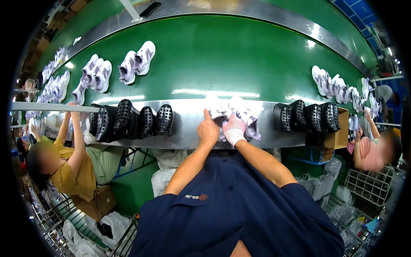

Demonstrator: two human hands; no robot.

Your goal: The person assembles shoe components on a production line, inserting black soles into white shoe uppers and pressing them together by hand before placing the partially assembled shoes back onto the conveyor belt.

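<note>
A pair of white and pale lilac sneakers stands side by side before me on the metal ledge, toes pointing away. My left hand (208, 129), bare, is closed at the outer side of the left sneaker (215, 110), its index finger reaching up along the edge. A pink-and-white striped glove covers my right hand (234, 129). It grips the right sneaker (245, 115) near the opening, close to the gap between the two shoes. Both sets of fingertips are partly hidden.
Black studded shoe forms (124, 118) line the ledge to my left, with more black forms (306, 115) to my right. Sneakers ride the green belt (231, 55). Co-workers sit on both sides. A cardboard box (341, 128) stands at right.
</note>
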